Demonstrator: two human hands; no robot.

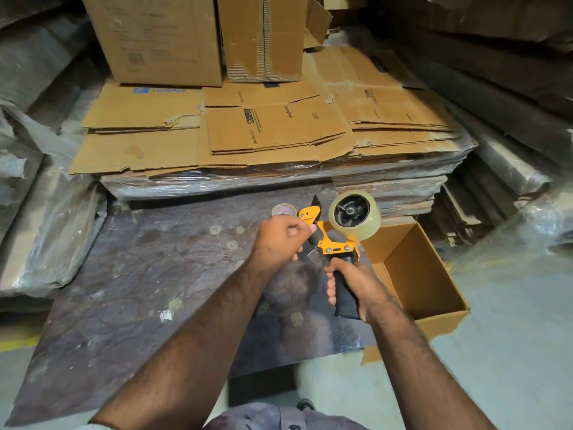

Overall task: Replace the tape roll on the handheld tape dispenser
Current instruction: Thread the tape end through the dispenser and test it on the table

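An orange handheld tape dispenser [333, 245] is held upright in front of me, its black handle gripped by my right hand [356, 287]. A full roll of clear tape [354, 215] sits on its black hub at the top right. My left hand [280, 238] is closed at the dispenser's front, by the orange flap and the black blade guard; what its fingers pinch is hidden. Behind that hand, a small used tape core [283, 210] lies on the dark sheet.
An open cardboard box [428, 274] lies on the floor to the right of the dispenser. A dark wrapped sheet [139, 290] covers the floor under my arms. Flattened cartons [248, 128] are stacked ahead, with upright boxes [161, 38] behind them. Plastic-wrapped bundles line both sides.
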